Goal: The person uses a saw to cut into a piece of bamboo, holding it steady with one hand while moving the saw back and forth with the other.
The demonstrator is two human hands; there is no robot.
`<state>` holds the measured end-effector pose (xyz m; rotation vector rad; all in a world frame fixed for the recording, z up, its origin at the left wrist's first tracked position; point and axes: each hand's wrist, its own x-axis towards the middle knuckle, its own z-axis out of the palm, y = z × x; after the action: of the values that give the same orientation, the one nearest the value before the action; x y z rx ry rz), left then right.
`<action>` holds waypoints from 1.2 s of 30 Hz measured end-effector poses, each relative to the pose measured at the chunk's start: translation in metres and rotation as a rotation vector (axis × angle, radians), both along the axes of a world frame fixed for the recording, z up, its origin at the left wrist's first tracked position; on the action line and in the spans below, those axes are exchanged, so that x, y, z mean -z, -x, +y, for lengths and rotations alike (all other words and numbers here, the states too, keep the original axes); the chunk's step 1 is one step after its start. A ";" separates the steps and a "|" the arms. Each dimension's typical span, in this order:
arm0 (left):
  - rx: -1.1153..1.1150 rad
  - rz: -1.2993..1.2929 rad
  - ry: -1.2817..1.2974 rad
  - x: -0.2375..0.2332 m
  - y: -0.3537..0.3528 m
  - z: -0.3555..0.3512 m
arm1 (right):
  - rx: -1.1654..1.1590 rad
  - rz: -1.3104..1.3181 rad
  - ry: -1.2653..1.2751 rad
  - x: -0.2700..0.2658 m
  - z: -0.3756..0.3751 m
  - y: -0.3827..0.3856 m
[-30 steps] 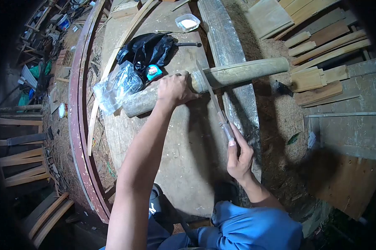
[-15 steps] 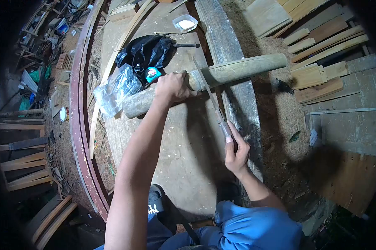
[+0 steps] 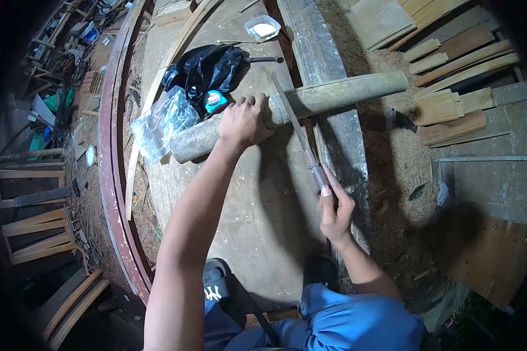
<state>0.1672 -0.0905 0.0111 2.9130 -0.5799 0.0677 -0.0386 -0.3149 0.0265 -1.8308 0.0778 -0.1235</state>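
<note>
A thick bamboo pole lies slantwise across the plank bench, its right end reaching out over a weathered beam. My left hand is closed around the pole left of its middle, pressing from above. In my right hand is the handle of a saw. The narrow blade crosses the pole just right of my left hand, beside a node, with its tip showing past the far side. Close behind my left hand sit a turquoise tape measure, a black plastic bag and a clear plastic bag.
A dark metal rod pokes out beside the black bag. Farther back on the bench stands a clear tub with white contents. The weathered beam runs along the right; sawdust and stacked boards lie beyond it.
The view has shifted slightly. My right hand has moved a little forward, and the saw tip reaches farther past the pole. My left hand keeps its hold.
</note>
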 end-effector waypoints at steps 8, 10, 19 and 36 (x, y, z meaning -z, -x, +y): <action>0.014 0.244 0.003 -0.022 -0.016 0.007 | -0.014 0.068 -0.036 -0.021 0.006 -0.012; 0.008 0.352 -0.028 -0.024 -0.014 0.008 | -0.014 0.064 0.030 -0.023 0.006 -0.011; -0.109 -0.085 -0.030 -0.001 0.026 -0.008 | -0.022 0.019 0.047 -0.009 0.007 -0.008; -0.051 0.141 0.050 -0.010 0.006 -0.004 | -0.048 0.002 0.128 -0.020 0.005 0.010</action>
<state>0.1608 -0.0948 0.0215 2.8549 -0.4745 -0.1137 -0.0484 -0.3096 0.0465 -1.9591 0.0275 -0.0949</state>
